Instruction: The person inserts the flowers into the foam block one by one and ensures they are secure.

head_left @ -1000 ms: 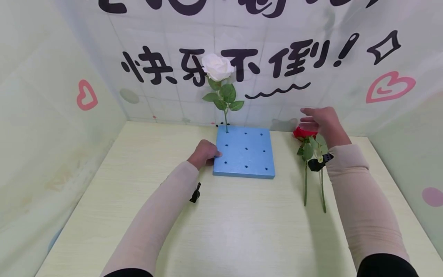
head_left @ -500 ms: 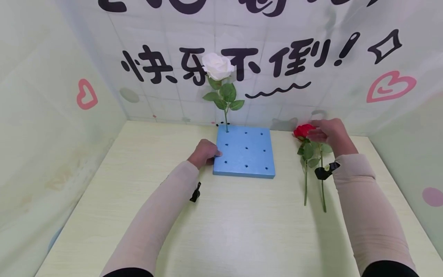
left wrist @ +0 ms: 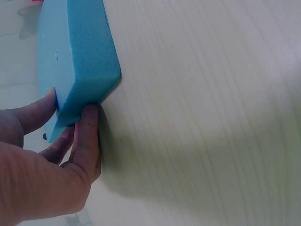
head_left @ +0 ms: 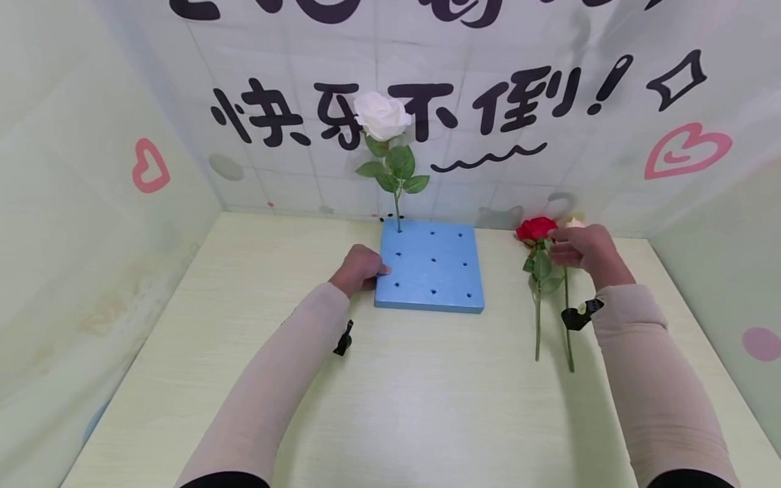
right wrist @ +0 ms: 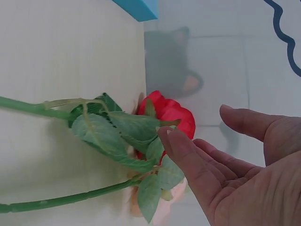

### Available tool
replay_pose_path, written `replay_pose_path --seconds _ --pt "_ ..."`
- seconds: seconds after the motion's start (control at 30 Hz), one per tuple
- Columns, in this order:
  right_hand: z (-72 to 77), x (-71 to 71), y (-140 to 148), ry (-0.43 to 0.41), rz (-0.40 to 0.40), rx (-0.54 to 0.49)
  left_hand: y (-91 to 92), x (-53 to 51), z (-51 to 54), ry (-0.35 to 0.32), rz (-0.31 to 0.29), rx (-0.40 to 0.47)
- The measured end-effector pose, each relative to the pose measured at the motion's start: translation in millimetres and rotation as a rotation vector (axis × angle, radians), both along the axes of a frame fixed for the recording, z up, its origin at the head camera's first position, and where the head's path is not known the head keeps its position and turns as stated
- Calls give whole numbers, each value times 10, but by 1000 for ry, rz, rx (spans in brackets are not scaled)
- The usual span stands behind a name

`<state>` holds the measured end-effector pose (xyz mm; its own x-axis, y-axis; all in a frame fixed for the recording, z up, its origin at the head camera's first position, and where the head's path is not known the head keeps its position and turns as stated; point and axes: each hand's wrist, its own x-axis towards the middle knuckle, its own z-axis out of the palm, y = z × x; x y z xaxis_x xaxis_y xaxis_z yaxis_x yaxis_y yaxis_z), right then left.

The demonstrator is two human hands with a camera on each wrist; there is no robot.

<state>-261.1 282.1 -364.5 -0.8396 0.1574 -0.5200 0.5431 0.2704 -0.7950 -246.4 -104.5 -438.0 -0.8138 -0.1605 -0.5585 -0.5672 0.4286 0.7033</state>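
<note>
- Shifted nearer the person since a second ago, the right grip (head_left: 588,253) is now just beside the flower of the red rose (head_left: 537,228), and the flower of the pale rose (head_left: 575,222) shows behind it.
- Its fingers stretch loosely toward the red rose, thumb set apart; whether a fingertip touches a leaf, I cannot tell.
- Left grip (head_left: 358,269), in the same spot as then, pinches the left edge of the blue block (head_left: 416,272), thumb on top, fingers against the side.
- Red rose and pale rose lie side by side on the surface (head_left: 439,386), right of the block, flowers toward the wall (head_left: 329,196), stems toward the person.
- White rose (head_left: 382,116) stands upright in the block's back left hole.
- Black lettering (head_left: 421,118) runs across the wall behind it.
</note>
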Motion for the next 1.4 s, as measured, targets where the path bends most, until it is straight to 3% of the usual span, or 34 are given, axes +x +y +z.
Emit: replay_pose_path --seconds 0.27,0.7,0.83,1.2,1.4 --pt "-123 61 5 36 24 1 -10 -9 -20 0 -4 1" --pt "-333 -20 -33 -30 36 172 -2 -20 -17 -3 7 -12" --pt "-393 -17 -52 -38 30 188 0 -10 -10 -4 10 -5" --pt "-478 9 -93 -67 102 193 -4 -15 -5 0 8 3" --pt "-547 50 -92 -36 119 219 1 -28 -40 -8 24 22"
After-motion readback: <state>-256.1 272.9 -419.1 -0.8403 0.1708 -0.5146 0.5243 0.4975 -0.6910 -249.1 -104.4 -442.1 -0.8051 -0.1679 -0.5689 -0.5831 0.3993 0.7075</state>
